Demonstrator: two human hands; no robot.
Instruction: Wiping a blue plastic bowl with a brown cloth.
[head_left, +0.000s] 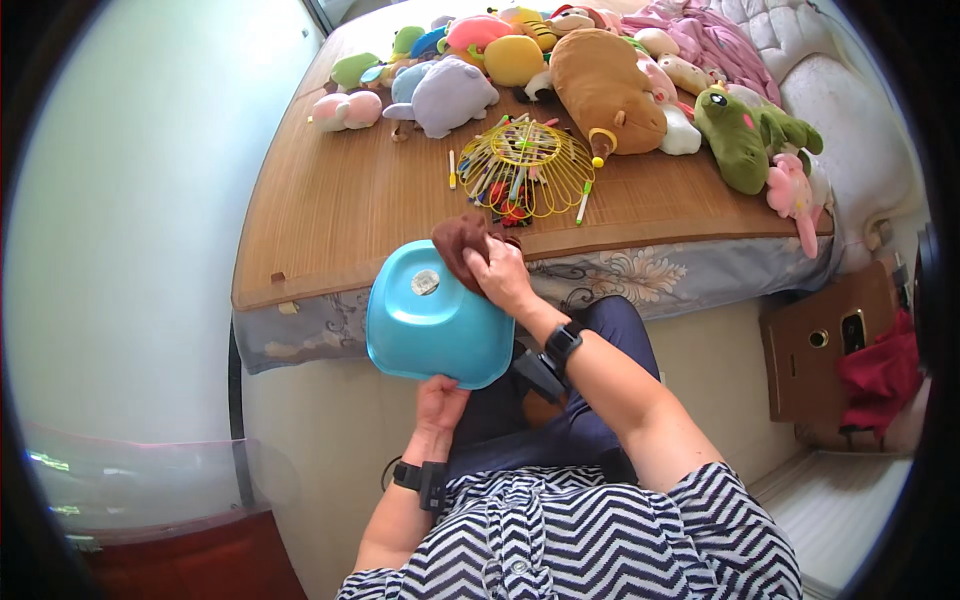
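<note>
A blue plastic basin [400, 335] is held tilted in front of me, its underside facing up, with a pale round sticker [425, 282] on it. At its near rim, my left hand [440, 403] grips the edge, the fingers partly hidden beneath the basin. My right hand [500, 275] is closed on a brown cloth [460, 245], which lies against the basin's far right edge. Beyond the basin, on the bed mat, an upturned yellow wire basket [585, 180] stands over a pile of marker pens [510, 165].
Many plush toys line the far side of the bed mat [330, 210], among them a brown capybara [600, 85] and a green dinosaur [735, 140]. Loose markers lie beside the basket. A brown cabinet [800, 370] with a red cloth [880, 380] stands at right.
</note>
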